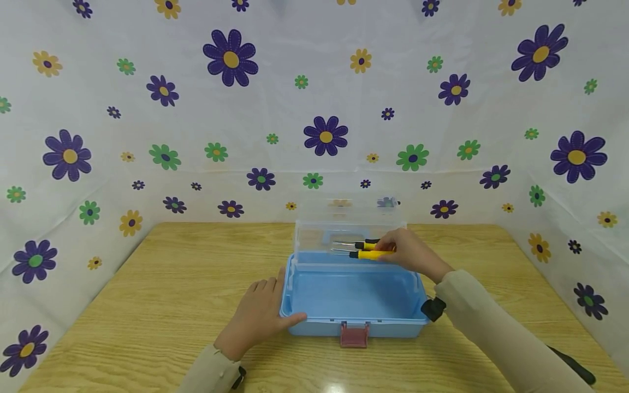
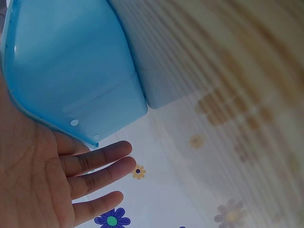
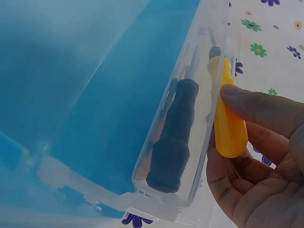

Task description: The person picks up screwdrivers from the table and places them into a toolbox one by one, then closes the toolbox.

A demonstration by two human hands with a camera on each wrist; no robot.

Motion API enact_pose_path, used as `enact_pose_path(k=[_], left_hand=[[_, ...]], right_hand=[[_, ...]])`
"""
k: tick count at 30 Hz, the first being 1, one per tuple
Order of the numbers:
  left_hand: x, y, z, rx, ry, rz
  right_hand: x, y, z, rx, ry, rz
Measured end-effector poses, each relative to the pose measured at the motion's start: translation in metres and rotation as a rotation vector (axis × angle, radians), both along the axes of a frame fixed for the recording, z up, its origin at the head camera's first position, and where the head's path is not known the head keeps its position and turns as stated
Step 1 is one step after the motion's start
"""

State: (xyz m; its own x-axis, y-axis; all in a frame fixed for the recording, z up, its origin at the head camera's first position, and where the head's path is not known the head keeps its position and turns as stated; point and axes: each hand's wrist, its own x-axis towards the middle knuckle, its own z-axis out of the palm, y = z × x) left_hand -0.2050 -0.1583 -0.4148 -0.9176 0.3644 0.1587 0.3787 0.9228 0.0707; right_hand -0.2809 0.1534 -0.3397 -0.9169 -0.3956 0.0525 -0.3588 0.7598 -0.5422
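Observation:
A blue toolbox [image 1: 354, 327] sits on the table with its translucent lid [image 1: 301, 240] raised at the back. My left hand [image 1: 262, 308] rests against the box's left end, its thumb over the front corner rim. In the left wrist view the fingers [image 2: 102, 159] extend fairly straight beside the blue wall. My right hand [image 1: 405, 251] pinches the yellow handle of a screwdriver [image 1: 368, 255] at the lid, its shaft pointing left. Right behind it, more yellow and black handle [image 1: 366, 245] shows. A dark-handled screwdriver [image 3: 173, 137] lies within the lid's clear compartment in the right wrist view.
A pink latch [image 1: 354, 335] hangs on the box's front. At the table's right edge lies a black object [image 1: 572, 364], partly behind the right sleeve. The wood-grain table [image 1: 196, 273] meets a flower-print cloth [image 1: 275, 109] at the back and sides.

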Motion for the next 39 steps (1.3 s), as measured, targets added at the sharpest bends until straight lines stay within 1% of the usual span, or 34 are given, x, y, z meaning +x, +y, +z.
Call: enact_pose_path(k=[9,13,17,29,39], left_hand=[[0.0006,0.0003,0.001,0.004,-0.001,-0.002],[0.0008,0.0003,0.001,0.003,0.002,-0.005],[0.0009,0.0004,0.0008,-0.002,0.007,-0.007],[0.0011,0.0004,0.0002,0.005,0.007,-0.008],[0.0014,0.0012,0.0029,-0.006,0.022,-0.017]], right_hand=[[-0.0012,-0.0006,-0.0011,0.022,0.011,0.021],[-0.0011,-0.0006,-0.0017,0.029,0.013,0.016],[-0.0006,-0.0005,-0.0016,0.035,0.006,0.007],[-0.0016,0.0011,-0.0013,0.029,-0.016,0.014],[-0.0026,0.0029,-0.0009,0.027,-0.022,0.026]])
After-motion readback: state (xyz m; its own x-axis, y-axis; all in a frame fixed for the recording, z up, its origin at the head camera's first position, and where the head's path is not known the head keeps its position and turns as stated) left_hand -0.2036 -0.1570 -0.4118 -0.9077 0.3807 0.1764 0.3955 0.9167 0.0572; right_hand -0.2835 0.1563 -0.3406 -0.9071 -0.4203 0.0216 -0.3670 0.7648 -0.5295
